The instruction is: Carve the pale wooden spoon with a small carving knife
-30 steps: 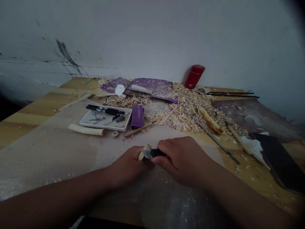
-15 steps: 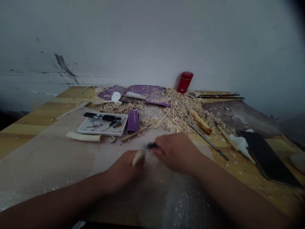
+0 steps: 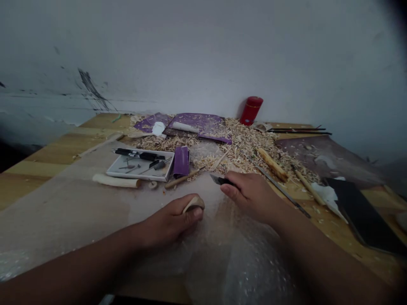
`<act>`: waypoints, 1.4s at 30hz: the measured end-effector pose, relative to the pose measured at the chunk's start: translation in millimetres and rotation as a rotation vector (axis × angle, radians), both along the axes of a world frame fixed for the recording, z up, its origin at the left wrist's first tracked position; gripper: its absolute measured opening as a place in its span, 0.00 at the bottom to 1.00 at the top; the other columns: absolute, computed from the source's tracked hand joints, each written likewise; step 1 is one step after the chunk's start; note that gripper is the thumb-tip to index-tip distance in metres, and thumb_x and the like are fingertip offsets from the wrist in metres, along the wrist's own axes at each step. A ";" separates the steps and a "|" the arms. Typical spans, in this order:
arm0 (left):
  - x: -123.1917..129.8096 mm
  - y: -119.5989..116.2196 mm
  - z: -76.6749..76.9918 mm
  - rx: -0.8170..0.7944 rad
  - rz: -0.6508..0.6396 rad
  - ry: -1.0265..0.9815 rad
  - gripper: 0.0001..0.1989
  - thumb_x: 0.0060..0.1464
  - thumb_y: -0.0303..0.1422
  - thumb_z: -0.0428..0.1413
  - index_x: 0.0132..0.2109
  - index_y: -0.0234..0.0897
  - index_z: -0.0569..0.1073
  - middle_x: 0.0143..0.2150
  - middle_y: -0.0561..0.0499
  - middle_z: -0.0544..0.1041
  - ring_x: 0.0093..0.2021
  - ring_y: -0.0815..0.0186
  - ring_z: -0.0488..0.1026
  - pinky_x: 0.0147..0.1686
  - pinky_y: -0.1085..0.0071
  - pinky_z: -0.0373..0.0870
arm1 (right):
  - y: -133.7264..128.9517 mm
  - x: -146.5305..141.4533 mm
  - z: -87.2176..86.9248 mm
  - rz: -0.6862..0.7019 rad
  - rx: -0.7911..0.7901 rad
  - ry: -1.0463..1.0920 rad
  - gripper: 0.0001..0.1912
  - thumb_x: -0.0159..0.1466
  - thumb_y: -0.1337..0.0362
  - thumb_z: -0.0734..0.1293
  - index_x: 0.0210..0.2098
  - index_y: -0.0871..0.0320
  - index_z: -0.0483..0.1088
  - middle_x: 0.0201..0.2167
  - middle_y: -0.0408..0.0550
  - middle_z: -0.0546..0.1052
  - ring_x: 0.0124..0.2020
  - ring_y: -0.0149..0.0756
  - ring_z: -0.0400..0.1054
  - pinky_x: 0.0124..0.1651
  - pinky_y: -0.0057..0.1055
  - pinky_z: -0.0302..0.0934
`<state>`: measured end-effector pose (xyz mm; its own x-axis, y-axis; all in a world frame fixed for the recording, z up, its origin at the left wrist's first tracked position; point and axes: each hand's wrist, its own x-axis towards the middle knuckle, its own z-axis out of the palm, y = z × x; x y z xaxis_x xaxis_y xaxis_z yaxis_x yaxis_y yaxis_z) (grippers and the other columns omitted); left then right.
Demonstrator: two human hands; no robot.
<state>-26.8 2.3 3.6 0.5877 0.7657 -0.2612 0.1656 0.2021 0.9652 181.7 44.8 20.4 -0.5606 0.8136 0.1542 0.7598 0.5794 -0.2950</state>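
Observation:
Near the middle of the table, my left hand (image 3: 178,218) is closed round a small pale wooden piece (image 3: 194,203), whose rounded, hollow-looking end shows above the thumb. My right hand (image 3: 251,192) grips a knife (image 3: 218,179) with a dark handle; its short blade points up and to the left. Blade and wooden piece are apart. Under both hands lies a translucent plastic sheet (image 3: 104,216). Beyond my left hand are a thin wooden-handled tool (image 3: 181,179) and a small round disc (image 3: 153,185).
A white tray (image 3: 111,172) of small tools, a purple block (image 3: 181,162) and a pale curved stick (image 3: 116,181) lie left. Wood shavings (image 3: 241,142) spread behind, near a red container (image 3: 251,111). At right are a metal rod (image 3: 282,190) and a dark flat slab (image 3: 362,216).
My right hand has moved right with the knife, away from the wooden piece. My left hand has turned the piece, so its rounded end now faces up. The view has shifted slightly.

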 end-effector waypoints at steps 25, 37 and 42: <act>-3.4 -0.3 -2.5 -0.054 -0.088 0.008 0.17 0.51 0.43 0.46 0.24 0.34 0.61 0.17 0.58 0.56 0.18 0.76 0.50 0.17 0.77 0.45 | -13.6 -10.4 4.5 0.379 -0.186 0.030 0.20 0.62 0.50 0.49 0.27 0.58 0.60 0.21 0.41 0.64 0.24 0.27 0.57 0.27 0.25 0.44; -5.8 -9.0 5.3 -0.093 -0.217 -0.054 0.19 0.47 0.46 0.49 0.20 0.34 0.62 0.15 0.58 0.56 0.17 0.75 0.52 0.17 0.76 0.47 | -5.6 -4.2 4.5 0.321 -0.059 -0.077 0.20 0.61 0.51 0.50 0.27 0.58 0.63 0.23 0.43 0.68 0.24 0.29 0.60 0.26 0.25 0.43; -8.1 -11.7 15.4 -0.070 -0.301 -0.071 0.21 0.43 0.48 0.52 0.19 0.34 0.61 0.17 0.57 0.57 0.20 0.74 0.52 0.19 0.75 0.49 | 15.5 11.8 -5.4 -0.068 0.057 -0.226 0.22 0.62 0.50 0.48 0.30 0.58 0.65 0.25 0.46 0.70 0.26 0.32 0.62 0.26 0.26 0.43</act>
